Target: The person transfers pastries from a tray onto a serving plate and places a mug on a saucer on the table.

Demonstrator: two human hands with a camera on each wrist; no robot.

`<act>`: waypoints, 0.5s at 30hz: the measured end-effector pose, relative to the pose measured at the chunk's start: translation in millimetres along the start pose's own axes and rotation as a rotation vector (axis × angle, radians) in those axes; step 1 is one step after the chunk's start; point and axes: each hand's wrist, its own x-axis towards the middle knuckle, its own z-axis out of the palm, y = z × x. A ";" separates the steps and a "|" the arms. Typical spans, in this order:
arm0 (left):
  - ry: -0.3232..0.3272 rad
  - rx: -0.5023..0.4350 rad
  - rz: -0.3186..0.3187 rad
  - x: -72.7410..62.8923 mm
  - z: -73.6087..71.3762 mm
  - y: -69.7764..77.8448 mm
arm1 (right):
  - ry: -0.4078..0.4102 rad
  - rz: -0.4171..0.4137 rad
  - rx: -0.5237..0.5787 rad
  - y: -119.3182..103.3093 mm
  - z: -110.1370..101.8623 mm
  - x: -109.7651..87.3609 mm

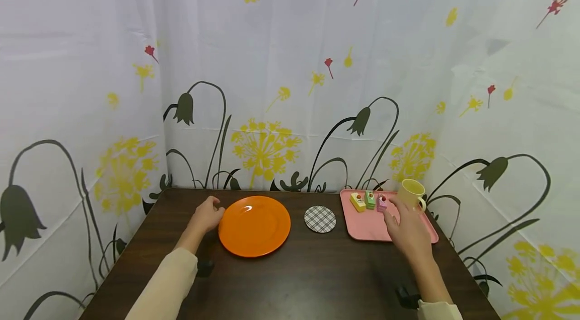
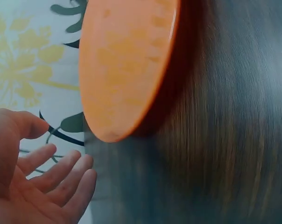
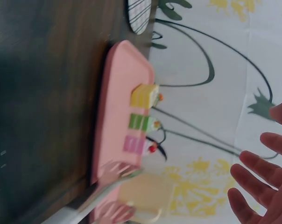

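Now, head view: on the desk (image 1: 290, 280), the plate (image 1: 255, 227) sits at eleven o'clock, the left hand (image 1: 207, 217) just beside its nine o'clock rim, a coaster (image 1: 320, 219) off at three. The right hand (image 1: 410, 232) shows across the tray's (image 1: 368, 229) three o'clock side, cakes (image 1: 370, 201) at eleven, a cup (image 1: 410, 192) at one. Left wrist: grip apart, fingers (image 2: 71, 184) loosely bent, plate at one o'clock. And right wrist: grip apart too, fingers (image 3: 262, 169) spread, cakes at ten o'clock from it.
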 end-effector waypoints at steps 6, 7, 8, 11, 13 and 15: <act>-0.026 -0.139 -0.045 5.6 10.6 -18.3 | -0.056 0.096 -0.001 24.5 -2.5 -19.2; -0.030 -0.156 -0.049 6.0 12.7 -21.5 | -0.067 0.114 0.007 30.0 -2.3 -21.6; -0.033 -0.170 -0.055 6.6 14.7 -24.2 | -0.076 0.128 0.015 35.9 -2.4 -23.6; -0.055 -0.205 -0.063 8.2 18.8 -29.4 | -0.103 0.173 0.035 54.4 -2.9 -29.3; -0.070 -0.213 -0.067 8.2 20.3 -30.7 | -0.126 0.194 0.026 65.3 -2.2 -32.7; -0.087 -0.218 -0.073 8.2 21.5 -31.3 | -0.160 0.221 0.004 73.7 -0.7 -36.4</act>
